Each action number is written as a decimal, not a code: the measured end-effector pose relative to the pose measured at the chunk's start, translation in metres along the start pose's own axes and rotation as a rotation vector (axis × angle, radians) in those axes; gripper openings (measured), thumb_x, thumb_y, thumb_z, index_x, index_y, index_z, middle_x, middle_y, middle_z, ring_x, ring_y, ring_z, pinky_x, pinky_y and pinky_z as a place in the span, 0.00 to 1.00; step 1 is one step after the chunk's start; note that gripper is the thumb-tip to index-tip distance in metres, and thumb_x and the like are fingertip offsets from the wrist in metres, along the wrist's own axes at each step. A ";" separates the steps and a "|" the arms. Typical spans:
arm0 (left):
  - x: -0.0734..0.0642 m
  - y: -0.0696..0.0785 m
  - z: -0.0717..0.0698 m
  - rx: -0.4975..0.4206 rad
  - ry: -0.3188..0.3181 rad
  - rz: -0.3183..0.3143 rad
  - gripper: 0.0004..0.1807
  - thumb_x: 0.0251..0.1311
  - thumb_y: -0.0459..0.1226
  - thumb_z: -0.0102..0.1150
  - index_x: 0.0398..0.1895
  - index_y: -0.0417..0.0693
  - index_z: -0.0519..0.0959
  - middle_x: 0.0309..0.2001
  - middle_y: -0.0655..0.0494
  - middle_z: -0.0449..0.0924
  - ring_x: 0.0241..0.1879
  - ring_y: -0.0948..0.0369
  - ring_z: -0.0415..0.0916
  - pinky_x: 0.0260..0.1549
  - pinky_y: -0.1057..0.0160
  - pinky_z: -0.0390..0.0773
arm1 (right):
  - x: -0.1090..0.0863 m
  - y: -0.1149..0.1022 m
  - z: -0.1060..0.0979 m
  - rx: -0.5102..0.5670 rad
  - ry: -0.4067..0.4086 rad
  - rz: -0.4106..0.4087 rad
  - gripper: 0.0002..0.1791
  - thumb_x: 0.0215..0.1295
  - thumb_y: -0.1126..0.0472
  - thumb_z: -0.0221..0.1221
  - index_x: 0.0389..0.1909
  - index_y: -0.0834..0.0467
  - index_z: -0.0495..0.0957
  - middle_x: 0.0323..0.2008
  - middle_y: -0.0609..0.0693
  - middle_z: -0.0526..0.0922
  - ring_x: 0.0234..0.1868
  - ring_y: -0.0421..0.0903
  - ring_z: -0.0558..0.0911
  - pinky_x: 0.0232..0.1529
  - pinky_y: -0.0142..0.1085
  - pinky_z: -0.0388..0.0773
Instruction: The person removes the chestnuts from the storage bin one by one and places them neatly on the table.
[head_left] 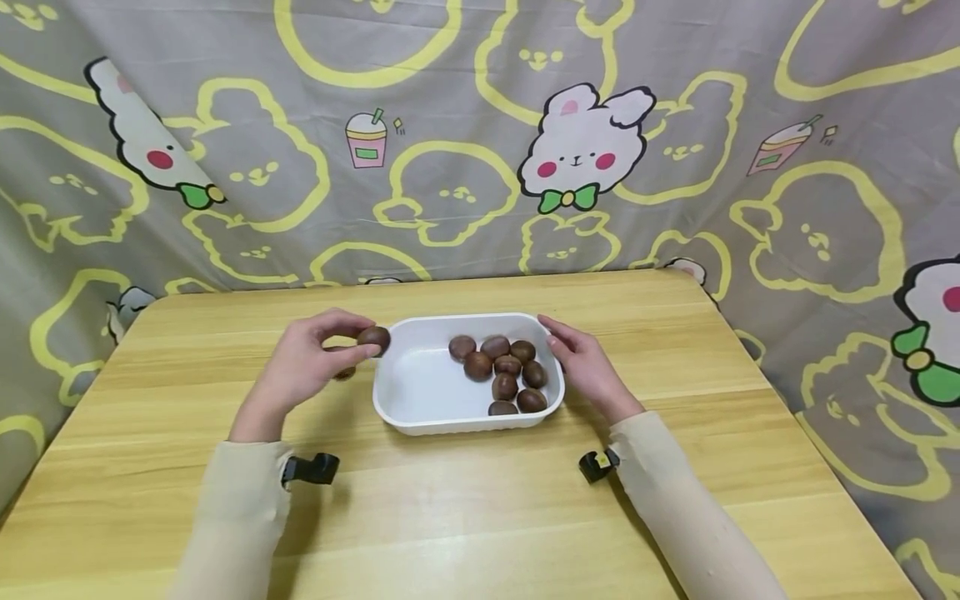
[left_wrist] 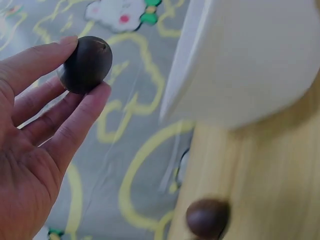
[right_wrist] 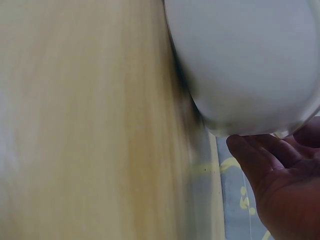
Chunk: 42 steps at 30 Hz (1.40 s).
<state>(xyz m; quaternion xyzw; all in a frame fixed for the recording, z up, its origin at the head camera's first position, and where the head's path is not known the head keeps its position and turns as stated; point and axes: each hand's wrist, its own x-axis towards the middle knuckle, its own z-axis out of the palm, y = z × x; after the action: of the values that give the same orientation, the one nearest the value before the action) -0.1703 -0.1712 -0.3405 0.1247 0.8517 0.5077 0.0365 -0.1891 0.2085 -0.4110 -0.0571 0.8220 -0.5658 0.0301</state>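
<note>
My left hand [head_left: 303, 362] pinches a dark brown, egg-shaped passion fruit [head_left: 373, 338] between thumb and fingertips, just outside the left rim of a white plastic tray [head_left: 420, 423]. In the left wrist view the held fruit shows a small scar near its top. Another passion fruit [left_wrist: 208, 218] lies on the table, partly hidden behind the left hand in the head view. My right hand [head_left: 592, 367] holds the tray's right end by its rim. Several passion fruits [head_left: 477, 366] sit in the right half of the tray; the left half shows bare bottom.
The tray stands on a wooden table [head_left: 450, 517], towards its far edge. A grey curtain [head_left: 450, 108] with yellow outlines and cartoon figures hangs behind and beside the table. A black wrist camera [head_left: 311, 468] sticks out from the left sleeve, another [head_left: 597, 465] from the right.
</note>
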 end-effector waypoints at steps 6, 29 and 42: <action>-0.011 -0.006 -0.022 0.035 0.070 -0.037 0.24 0.58 0.49 0.69 0.53 0.45 0.81 0.51 0.48 0.79 0.43 0.57 0.82 0.36 0.62 0.82 | 0.001 0.002 0.001 0.003 0.002 0.002 0.22 0.78 0.62 0.47 0.70 0.58 0.67 0.69 0.56 0.66 0.70 0.51 0.62 0.68 0.44 0.59; -0.062 -0.051 -0.078 0.181 0.295 -0.111 0.24 0.61 0.48 0.67 0.56 0.47 0.80 0.45 0.67 0.82 0.49 0.76 0.70 0.40 0.80 0.68 | 0.002 0.000 0.000 0.005 0.006 -0.020 0.22 0.78 0.62 0.48 0.69 0.59 0.68 0.68 0.56 0.68 0.69 0.51 0.64 0.68 0.44 0.59; -0.077 -0.098 -0.107 0.243 0.226 -0.329 0.34 0.58 0.57 0.65 0.58 0.42 0.78 0.41 0.76 0.78 0.43 0.76 0.68 0.35 0.73 0.69 | -0.006 -0.019 0.001 -0.015 -0.013 0.004 0.22 0.78 0.65 0.46 0.69 0.65 0.65 0.68 0.60 0.65 0.70 0.55 0.62 0.68 0.46 0.58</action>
<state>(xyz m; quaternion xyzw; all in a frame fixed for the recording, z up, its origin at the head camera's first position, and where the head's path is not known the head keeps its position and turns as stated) -0.1328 -0.3265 -0.3797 -0.0700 0.9140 0.3995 0.0079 -0.1823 0.2020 -0.3936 -0.0591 0.8261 -0.5593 0.0361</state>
